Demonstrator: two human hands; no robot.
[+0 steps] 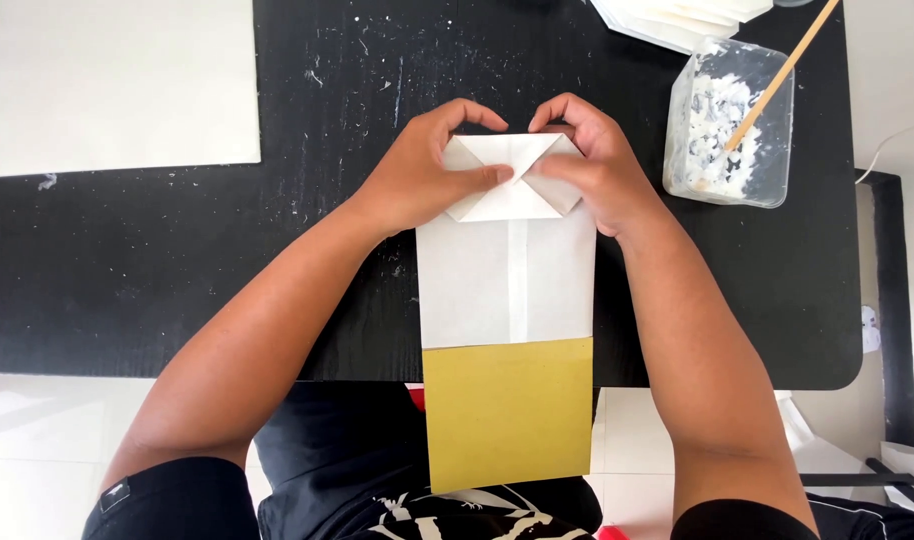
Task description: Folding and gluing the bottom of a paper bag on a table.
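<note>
A: Paper bag, white with a gold lower band, long and flat (507, 310) — lies lengthwise on the black tabletop (177, 280), its gold end hanging past the near edge over the lap. Both hands work its far end, where the corners are folded in to a diamond-shaped flap (512, 175)

B: Hand states?

A: Left hand (427, 170) curled, thumb laid flat across the left triangle of the flap, fingertips hooked over the far edge. It presses the paper, not lifting it. Right hand (592, 165) mirrors it: fingers bent over the far right corner, thumb pinning the right triangle near the centre seam. Neither hand is open; both bear down on the fold

B: Pose of the arms?

A: Forearms come in from the near corners and converge, wrists low and nearly flat to the table, elbows spread wide

B: Notes on doing this fold well?

A: My judgement: keep the two triangles symmetric about the centre seam, hold one side still while the other is creased, and run the thumbs outward from the middle so the edge sets sharp without skewing

B: Surroundings?

A: Clear plastic tub of white paste (727, 125) with a wooden stick (782, 70) in it, just right of the right hand. Stack of folded white paper (677, 20) at the far edge. Large white sheet (122, 80) well off to the far left
</note>
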